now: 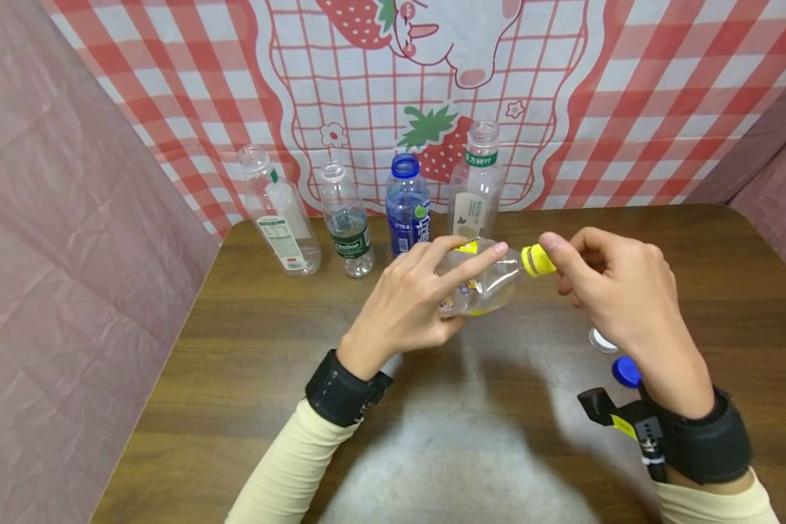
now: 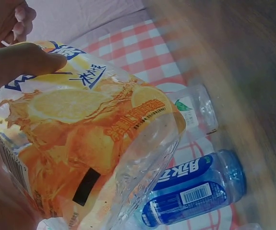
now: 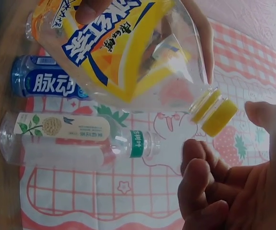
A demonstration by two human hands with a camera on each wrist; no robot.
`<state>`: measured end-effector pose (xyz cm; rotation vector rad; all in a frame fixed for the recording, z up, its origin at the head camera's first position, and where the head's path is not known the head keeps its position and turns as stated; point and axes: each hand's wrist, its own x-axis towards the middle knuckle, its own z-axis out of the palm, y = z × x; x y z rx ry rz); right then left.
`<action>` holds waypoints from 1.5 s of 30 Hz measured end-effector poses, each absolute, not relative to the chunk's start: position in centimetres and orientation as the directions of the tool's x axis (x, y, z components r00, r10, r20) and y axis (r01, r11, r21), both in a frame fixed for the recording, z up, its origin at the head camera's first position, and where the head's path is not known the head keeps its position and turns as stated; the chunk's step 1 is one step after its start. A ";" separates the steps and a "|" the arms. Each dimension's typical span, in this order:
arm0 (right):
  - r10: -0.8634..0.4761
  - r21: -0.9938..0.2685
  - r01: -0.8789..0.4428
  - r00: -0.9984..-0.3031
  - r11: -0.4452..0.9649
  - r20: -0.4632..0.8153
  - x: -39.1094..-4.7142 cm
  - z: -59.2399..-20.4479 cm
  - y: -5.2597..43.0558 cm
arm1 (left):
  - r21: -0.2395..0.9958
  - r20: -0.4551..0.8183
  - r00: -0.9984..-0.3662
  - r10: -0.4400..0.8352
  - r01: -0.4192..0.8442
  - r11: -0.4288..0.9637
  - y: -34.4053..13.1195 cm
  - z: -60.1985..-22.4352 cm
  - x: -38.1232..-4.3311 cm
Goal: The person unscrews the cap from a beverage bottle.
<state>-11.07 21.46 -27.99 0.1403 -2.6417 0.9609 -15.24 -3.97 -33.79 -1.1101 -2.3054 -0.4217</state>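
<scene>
My left hand (image 1: 406, 298) grips a clear plastic drink bottle (image 1: 501, 282), tilted on its side above the table with its neck pointing right. The bottle's label is yellow and orange, with lemon and ice pictures in the left wrist view. A yellow cap (image 3: 219, 118) sits on its neck. Beside that cap is my right hand (image 1: 629, 287), its thumb and loosely bent fingers around the cap's end. The right wrist view shows a gap between the thumb (image 3: 260, 115) and the cap, and the fingers are apart from it too.
Along the table's back stand a clear bottle (image 1: 282, 218), a green-labelled bottle (image 1: 350, 236), a blue bottle (image 1: 407, 204) and a tall clear bottle (image 1: 474, 196), all uncapped. A blue cap (image 1: 626, 371) and a white cap (image 1: 604, 340) lie on the wooden table (image 1: 236, 407).
</scene>
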 end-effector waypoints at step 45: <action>-0.193 -0.258 -0.274 -0.935 0.927 0.299 -11.7 -32.8 32.2 | 0.154 0.613 -0.517 0.598 0.820 0.551 -4.4 -33.4 -15.5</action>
